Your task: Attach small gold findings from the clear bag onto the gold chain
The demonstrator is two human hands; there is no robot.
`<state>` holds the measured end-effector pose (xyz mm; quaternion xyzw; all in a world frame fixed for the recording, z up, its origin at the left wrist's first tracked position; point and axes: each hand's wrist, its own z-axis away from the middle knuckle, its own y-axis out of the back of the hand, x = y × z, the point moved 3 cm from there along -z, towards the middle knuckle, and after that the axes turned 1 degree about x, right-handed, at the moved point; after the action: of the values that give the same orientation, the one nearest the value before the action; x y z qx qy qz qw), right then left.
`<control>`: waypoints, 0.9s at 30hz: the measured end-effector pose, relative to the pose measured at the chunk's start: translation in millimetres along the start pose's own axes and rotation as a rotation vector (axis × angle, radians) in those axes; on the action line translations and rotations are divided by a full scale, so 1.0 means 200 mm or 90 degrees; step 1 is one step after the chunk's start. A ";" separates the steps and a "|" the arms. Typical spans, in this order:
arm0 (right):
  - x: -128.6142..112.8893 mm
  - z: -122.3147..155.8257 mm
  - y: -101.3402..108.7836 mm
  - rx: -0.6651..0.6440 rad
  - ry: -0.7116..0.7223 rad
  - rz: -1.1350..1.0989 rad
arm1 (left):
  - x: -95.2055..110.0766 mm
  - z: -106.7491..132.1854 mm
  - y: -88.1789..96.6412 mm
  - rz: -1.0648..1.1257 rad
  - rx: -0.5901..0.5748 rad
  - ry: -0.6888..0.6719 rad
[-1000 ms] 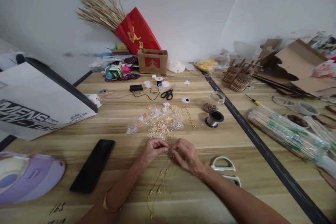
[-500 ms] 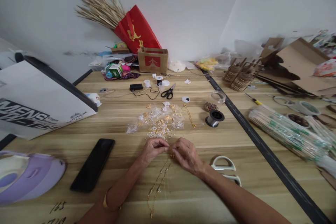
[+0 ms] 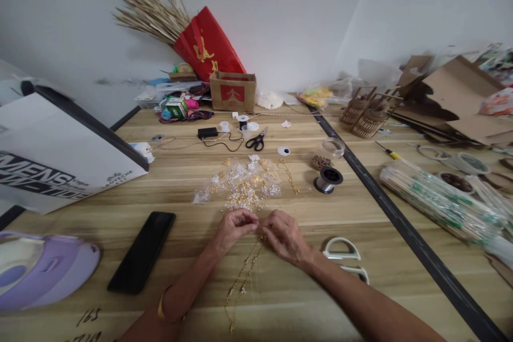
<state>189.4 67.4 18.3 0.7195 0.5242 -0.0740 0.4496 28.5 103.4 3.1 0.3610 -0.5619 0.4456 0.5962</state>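
Note:
My left hand (image 3: pixel 237 228) and my right hand (image 3: pixel 284 237) nearly meet above the table, each with thumb and forefinger pinched. Below the fingertips a thin gold bead chain (image 3: pixel 242 291) runs toward me and lies in a long loop on the wood. Its upper end goes up to my right fingers, which grip it. What my left fingertips pinch is too small to make out. Just beyond my hands lies a pile of gold and clear beads (image 3: pixel 242 195), partly in small plastic bags. A short gold chain (image 3: pixel 289 176) rests to the right of the pile.
White-handled scissors (image 3: pixel 342 250) lie partly under my right forearm. A wire spool (image 3: pixel 327 179) and a jar of brown beads (image 3: pixel 323 161) stand to the right. Black scissors (image 3: pixel 257 140) lie farther back. A phone (image 3: pixel 141 252) and a purple visor (image 3: pixel 52 270) are at left.

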 end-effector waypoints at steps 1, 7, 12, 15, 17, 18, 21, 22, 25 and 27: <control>0.00 0.00 0.00 0.000 0.001 0.000 | 0.00 0.00 0.00 -0.003 0.002 -0.004; 0.00 0.00 0.00 0.000 -0.001 -0.006 | 0.02 0.02 -0.01 -0.047 0.024 -0.031; 0.00 0.00 0.00 -0.007 -0.008 -0.003 | 0.01 0.03 -0.02 -0.071 0.029 -0.062; 0.00 0.00 0.00 -0.007 -0.007 0.000 | 0.01 0.03 -0.02 -0.083 0.030 -0.064; 0.00 0.00 0.00 -0.006 -0.003 -0.003 | 0.01 0.02 -0.02 -0.086 0.031 -0.065; 0.00 0.00 0.00 -0.005 -0.001 -0.004 | 0.01 0.02 -0.02 -0.085 0.031 -0.066; 0.00 0.00 0.00 -0.001 0.003 0.002 | 0.01 0.02 -0.02 -0.085 0.033 -0.065; 0.00 0.00 0.00 -0.001 0.003 0.005 | 0.01 0.02 -0.01 -0.087 0.035 -0.063; 0.01 0.00 0.00 -0.001 0.001 0.013 | 0.01 0.02 -0.01 -0.092 0.037 -0.066; 0.01 0.00 0.00 0.003 0.001 0.013 | 0.01 0.02 -0.01 -0.092 0.035 -0.068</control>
<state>189.5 68.0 16.7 0.7261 0.5168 -0.0703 0.4480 28.1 99.4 5.6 0.4400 -0.5529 0.3966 0.5860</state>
